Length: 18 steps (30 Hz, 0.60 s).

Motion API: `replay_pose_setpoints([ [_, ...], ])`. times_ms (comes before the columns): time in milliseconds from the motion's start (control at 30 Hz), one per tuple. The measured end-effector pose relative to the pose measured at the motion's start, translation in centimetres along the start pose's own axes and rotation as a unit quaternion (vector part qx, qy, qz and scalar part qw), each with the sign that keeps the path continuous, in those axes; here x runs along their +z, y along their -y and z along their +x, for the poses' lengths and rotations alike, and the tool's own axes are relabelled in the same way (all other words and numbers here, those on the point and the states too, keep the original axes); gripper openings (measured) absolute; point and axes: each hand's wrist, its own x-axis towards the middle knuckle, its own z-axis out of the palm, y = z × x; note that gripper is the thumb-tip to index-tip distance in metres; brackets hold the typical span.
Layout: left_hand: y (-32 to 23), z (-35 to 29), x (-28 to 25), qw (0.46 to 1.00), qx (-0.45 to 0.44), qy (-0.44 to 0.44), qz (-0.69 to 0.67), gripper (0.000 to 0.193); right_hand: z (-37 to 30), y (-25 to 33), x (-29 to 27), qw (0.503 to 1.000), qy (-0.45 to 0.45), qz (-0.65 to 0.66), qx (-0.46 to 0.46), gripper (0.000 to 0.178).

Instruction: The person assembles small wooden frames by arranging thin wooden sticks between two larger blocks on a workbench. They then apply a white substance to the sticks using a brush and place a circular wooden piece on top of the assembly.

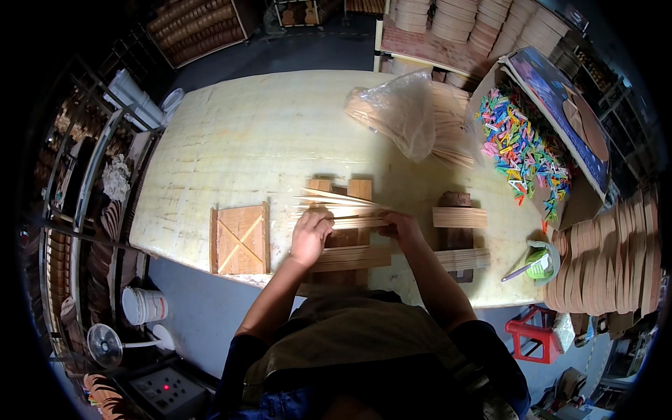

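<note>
Thin pale wooden strips (350, 210) lie side by side between my two hands, a few of them fanned out at the far side. My left hand (311, 233) is closed on their left part, while my right hand (400, 225) pinches their right ends. Beneath them stands a wooden block stand (360, 189) with raised blocks at its far side. Another row of strips (353, 257) rests across its near part. To the right, a second stand (455, 239) carries two bundles of strips, one far (459, 217) and one near (462, 260).
A small wooden frame with crossed strips (240, 239) sits left on the table (245, 119). Far right are a plastic bag of strips (399, 115) and a carton of coloured clothespins (521, 143). A glue pot with a brush (540, 264) stands near curved wooden pieces (602, 252).
</note>
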Motion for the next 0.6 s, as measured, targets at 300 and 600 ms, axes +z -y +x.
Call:
replay_pose_setpoints([
  [300,0.1,-0.4,0.0,0.999,-0.017,0.042,0.012,0.023,1.4,-0.9,0.5,0.999,-0.015,0.049,0.008,0.026],
  [600,0.0,-0.5,-0.1,0.998,-0.021,0.045,0.028,0.025,1.3,-0.5,0.3,0.999,-0.027,-0.021,-0.012,0.022],
])
